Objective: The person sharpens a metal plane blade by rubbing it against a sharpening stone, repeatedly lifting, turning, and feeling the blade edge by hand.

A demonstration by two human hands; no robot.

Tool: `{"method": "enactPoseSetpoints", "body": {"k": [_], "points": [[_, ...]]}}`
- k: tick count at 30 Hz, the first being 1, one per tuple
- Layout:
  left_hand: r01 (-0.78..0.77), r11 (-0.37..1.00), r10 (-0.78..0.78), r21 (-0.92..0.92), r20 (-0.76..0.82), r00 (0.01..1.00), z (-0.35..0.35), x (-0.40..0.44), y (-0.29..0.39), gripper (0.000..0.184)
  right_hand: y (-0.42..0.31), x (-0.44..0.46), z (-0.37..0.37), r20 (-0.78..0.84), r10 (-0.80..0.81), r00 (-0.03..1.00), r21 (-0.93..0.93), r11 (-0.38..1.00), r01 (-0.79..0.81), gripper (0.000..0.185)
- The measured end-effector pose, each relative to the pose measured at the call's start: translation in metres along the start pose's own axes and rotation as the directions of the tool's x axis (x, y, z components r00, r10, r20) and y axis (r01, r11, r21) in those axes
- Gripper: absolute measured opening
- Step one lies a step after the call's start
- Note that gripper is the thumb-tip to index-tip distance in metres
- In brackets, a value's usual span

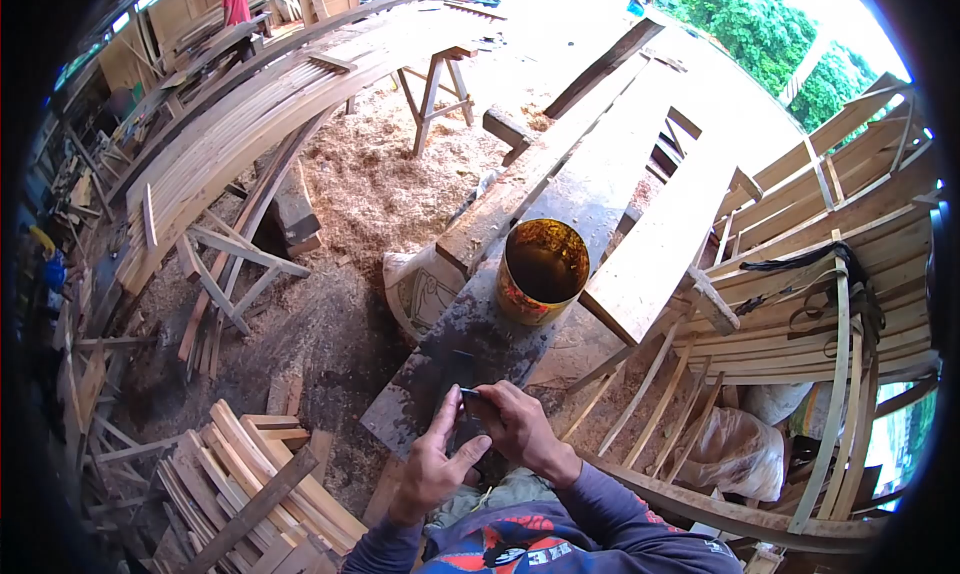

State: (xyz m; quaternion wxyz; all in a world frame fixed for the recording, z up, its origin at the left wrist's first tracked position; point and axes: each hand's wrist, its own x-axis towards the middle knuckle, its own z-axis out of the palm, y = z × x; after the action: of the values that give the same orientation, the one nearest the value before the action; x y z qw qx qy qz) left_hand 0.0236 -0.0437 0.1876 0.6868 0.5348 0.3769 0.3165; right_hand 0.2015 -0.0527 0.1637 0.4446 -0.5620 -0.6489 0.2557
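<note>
"What are the hands busy with?"

"Both meet at a small dark piece point(468, 392), on the wearer's side of the can point(525, 306). The right hand point(515, 429) pinches it narrowly in the fingertips. The left hand point(436, 464) brings its forefinger to the other end, thumb spread away; whether it grips too, I can't tell."

"What is the piece?"

"Too small and shadowed to name fairly."

"And the step in hand?"

"Close fingertip work on it, I'd judge. The next move calls for a steady right pinch and a light left touch."

"What's under the can?"

"A dark-stained counter point(415, 399), running out beneath it and past it."

"And around that?"

"A pale plank point(665, 254) to the can's right, a whitish bag point(408, 292) to its left. Farther left and beyond the can, sawdust point(370, 174) covers the floor and a sawhorse point(440, 99) stands. Well beyond the can, far left, there's a person in a red top point(236, 1)."
</note>
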Motion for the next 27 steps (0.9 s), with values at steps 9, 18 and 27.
{"method": "enactPoseSetpoints", "body": {"k": [9,18,27], "points": [[-0.029,0.999,0.029,0.03,-0.001,1.0,-0.001,-0.003,-0.008,0.084,-0.001,-0.002,0.002,-0.019,0.005,1.0,-0.022,1.0,-0.006,0.022],[-0.064,0.996,0.065,0.056,-0.006,0.998,-0.002,-0.007,-0.008,0.083,0.0,-0.002,0.005,-0.025,0.002,1.0,-0.019,1.0,-0.002,0.021],[-0.062,0.996,0.066,0.062,-0.079,0.995,-0.005,-0.006,-0.011,0.077,0.012,-0.001,0.003,0.002,0.055,0.998,0.037,0.998,-0.055,0.022]]}}
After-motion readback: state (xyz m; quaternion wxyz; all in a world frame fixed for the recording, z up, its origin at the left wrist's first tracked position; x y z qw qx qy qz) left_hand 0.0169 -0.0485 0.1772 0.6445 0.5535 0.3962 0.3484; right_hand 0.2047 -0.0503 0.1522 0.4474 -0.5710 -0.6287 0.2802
